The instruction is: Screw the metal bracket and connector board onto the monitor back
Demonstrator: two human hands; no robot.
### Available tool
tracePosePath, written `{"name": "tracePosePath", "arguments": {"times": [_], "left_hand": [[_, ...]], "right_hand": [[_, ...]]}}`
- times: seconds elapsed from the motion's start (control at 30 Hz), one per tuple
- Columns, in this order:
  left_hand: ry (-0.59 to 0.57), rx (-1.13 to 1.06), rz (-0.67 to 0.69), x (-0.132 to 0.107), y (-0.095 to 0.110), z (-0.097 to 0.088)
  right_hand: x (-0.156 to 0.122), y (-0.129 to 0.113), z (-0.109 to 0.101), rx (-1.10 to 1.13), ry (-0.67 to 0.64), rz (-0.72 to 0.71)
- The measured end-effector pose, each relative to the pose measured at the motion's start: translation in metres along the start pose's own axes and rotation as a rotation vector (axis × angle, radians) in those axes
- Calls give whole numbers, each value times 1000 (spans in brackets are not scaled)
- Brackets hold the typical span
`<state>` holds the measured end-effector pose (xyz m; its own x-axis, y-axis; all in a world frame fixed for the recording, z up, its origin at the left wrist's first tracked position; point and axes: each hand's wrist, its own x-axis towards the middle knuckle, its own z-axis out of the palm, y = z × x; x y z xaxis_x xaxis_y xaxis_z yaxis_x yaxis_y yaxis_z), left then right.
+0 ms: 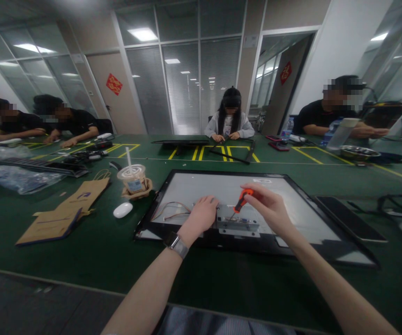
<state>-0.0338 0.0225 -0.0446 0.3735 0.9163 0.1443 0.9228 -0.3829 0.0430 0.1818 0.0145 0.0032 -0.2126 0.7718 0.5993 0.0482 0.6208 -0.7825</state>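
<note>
A dark-framed display panel [273, 250] lies on the table with its pale back facing up. Near its front edge sits a metal bracket [239, 226] holding a small board with connectors. My left hand [203, 213], wearing a watch [176, 244], has its fingers together and curled at the bracket's left end; the fingertips are partly hidden. In my right hand [265, 204] is an orange and black screwdriver [241, 199], pinched by its handle. The tilted shaft points down at the bracket, its tip near the board. Thin wires [173, 210] lie left of my left hand.
Left of the panel are a lidded drink cup [133, 179], a white mouse [122, 210] and brown paper bags [59, 216]. A dark phone-like slab [349, 217] and cables [399, 204] lie to the right. Across the table, a person [230, 118] handles dark frame strips.
</note>
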Motion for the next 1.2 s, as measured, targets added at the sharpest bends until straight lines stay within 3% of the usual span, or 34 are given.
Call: {"name": "tracePosePath", "arguments": {"times": [0.13, 0.27, 0.53, 0.8, 0.93, 1.2], "left_hand": [[-6, 8, -2, 0, 1, -1], [-2, -7, -5, 0, 1, -1], [6, 3, 7, 1, 0, 2], [-22, 12, -1, 0, 2, -2], [-21, 10, 1, 0, 2, -3], [-22, 13, 0, 1, 1, -1]], "right_hand": [[0, 1, -1, -41, 0, -5], [-1, 4, -1, 57, -31, 71], [2, 0, 2, 131, 45, 45], [1, -5, 3, 351, -72, 175], [0, -1, 5, 290, -39, 134], [0, -3, 4, 290, -117, 164]]}}
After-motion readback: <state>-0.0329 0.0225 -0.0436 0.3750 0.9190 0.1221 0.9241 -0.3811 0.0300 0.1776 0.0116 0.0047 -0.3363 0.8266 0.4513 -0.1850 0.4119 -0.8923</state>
